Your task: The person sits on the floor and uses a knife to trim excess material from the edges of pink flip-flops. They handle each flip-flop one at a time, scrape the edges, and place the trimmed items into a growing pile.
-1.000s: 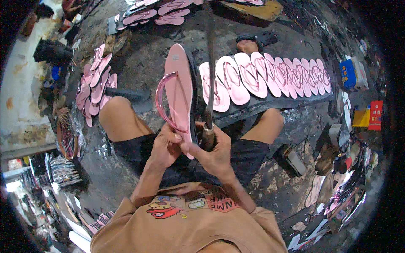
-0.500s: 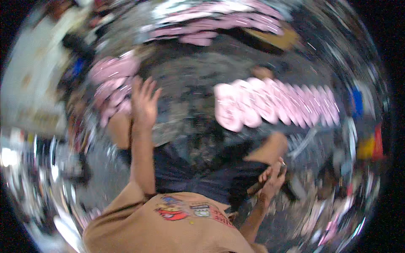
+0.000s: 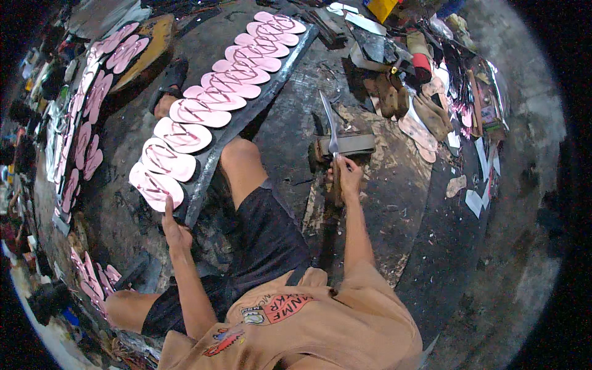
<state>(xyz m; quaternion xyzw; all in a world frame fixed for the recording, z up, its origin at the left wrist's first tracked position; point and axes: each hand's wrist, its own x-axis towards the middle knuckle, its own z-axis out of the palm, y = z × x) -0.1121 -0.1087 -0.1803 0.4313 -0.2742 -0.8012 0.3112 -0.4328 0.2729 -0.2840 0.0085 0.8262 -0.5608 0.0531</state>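
Observation:
My right hand (image 3: 349, 177) is closed round the brown handle of a knife (image 3: 333, 132), its pale curved blade pointing away from me. The blade passes over the left end of a grey rectangular block (image 3: 354, 144); whether they touch I cannot tell. On the left, my left hand (image 3: 177, 237) grips the near end of a long dark board (image 3: 206, 179). One digit lies against the nearest pink flip-flop (image 3: 157, 188), while the other fingers are partly hidden. Several pink flip-flops with darker straps overlap in a row along that board.
More pink flip-flops (image 3: 92, 98) lie in a row at far left, and others (image 3: 92, 277) beside my left knee. A yellowish board (image 3: 145, 52) stands at upper left. Brown footwear pieces (image 3: 388, 95), a red cylindrical thing (image 3: 422, 66) and scraps clutter the upper right.
The view has swung to the right and sharpened. My left hand, earlier raised with spread fingers, is now at the board's near end. My right hand is now by the grey block.

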